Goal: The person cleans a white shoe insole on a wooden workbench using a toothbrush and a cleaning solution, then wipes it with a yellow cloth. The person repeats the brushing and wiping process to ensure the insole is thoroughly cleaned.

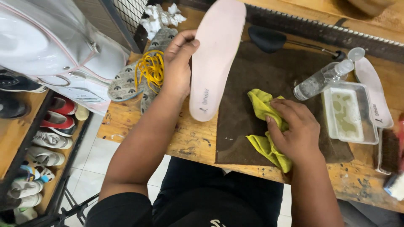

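The left hand (176, 67) pinched the long pale-pink foam insole (214, 59) upright by its edge, while right-hand fingers (280, 115) bunched a yellow-green cloth (263, 126) just beside its heel.

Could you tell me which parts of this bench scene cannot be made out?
1. Head view: the right hand covers much of the yellow-green cloth.
2. The second insole is partly hidden behind the plastic tray.
3. The brush is cut off by the right edge.
4. The left hand hides one edge of the pink insole.
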